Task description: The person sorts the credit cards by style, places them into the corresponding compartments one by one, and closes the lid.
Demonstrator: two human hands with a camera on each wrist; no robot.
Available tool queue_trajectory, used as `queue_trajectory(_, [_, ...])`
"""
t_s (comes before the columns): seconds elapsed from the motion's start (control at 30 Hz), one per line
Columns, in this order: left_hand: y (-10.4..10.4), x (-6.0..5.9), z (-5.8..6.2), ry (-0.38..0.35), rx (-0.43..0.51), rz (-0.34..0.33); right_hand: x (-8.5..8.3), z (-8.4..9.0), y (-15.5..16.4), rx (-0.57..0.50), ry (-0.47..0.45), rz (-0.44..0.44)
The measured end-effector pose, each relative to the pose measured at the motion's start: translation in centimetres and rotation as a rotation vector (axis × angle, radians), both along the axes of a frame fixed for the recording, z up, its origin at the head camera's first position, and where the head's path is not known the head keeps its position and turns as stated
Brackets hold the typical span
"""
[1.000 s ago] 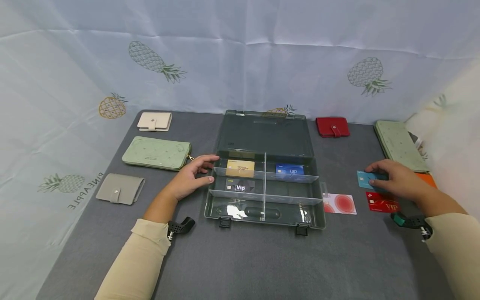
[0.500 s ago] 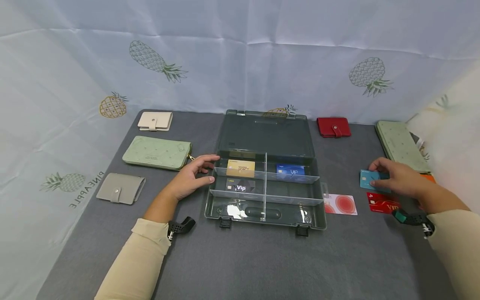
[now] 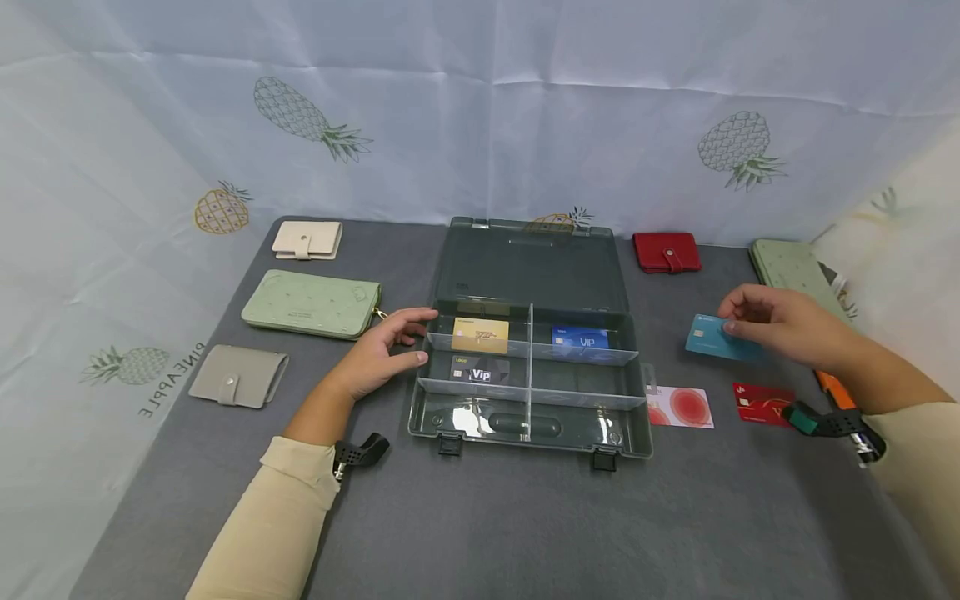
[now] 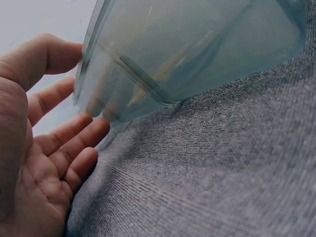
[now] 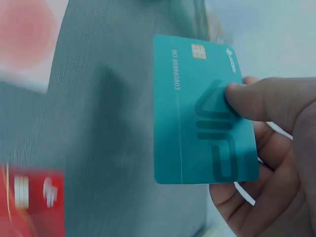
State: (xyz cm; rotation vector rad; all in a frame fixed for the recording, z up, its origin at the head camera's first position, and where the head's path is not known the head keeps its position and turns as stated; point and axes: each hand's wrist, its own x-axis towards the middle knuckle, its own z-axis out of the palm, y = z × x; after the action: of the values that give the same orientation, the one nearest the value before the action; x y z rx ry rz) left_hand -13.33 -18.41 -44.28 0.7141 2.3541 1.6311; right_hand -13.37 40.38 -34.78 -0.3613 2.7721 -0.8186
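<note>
Above the table [image 3: 525,533] toward its right edge, I pinch the blue card [image 3: 708,337] by one edge in my right hand [image 3: 789,325] — leaving most of its face uncovered — while my left hand [image 3: 381,354], fingers relaxed, lies at the left side of the divided box [image 3: 585,381], perhaps steadying it.

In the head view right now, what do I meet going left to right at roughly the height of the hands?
Grey wallet → left hand → open divided box → blue card → right hand, which pinches that card.
</note>
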Motion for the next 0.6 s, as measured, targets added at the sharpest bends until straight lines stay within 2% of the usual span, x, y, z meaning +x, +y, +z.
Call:
queue_trajectory(0.13, [0.1, 0.0, -0.1, -0.004, 0.005, 0.004, 0.5, 1.1, -3.3, -0.017, -0.029, 0.000])
queue_trajectory(0.3, [0.1, -0.1, 0.1, -0.009, 0.007, -0.002, 1.5, 1.6, -7.6, -0.144, -0.071, 0.045])
queue_trajectory(0.43, [0.0, -0.1, 0.1, -0.012, 0.001, -0.005, 2.0, 1.5, -10.7, -0.204, -0.074, 0.105])
queue_trajectory(0.6, [0.1, 0.0, 0.1, -0.017, 0.002, -0.008, 2.3, 0.4, -13.3, -0.249, -0.050, 0.154])
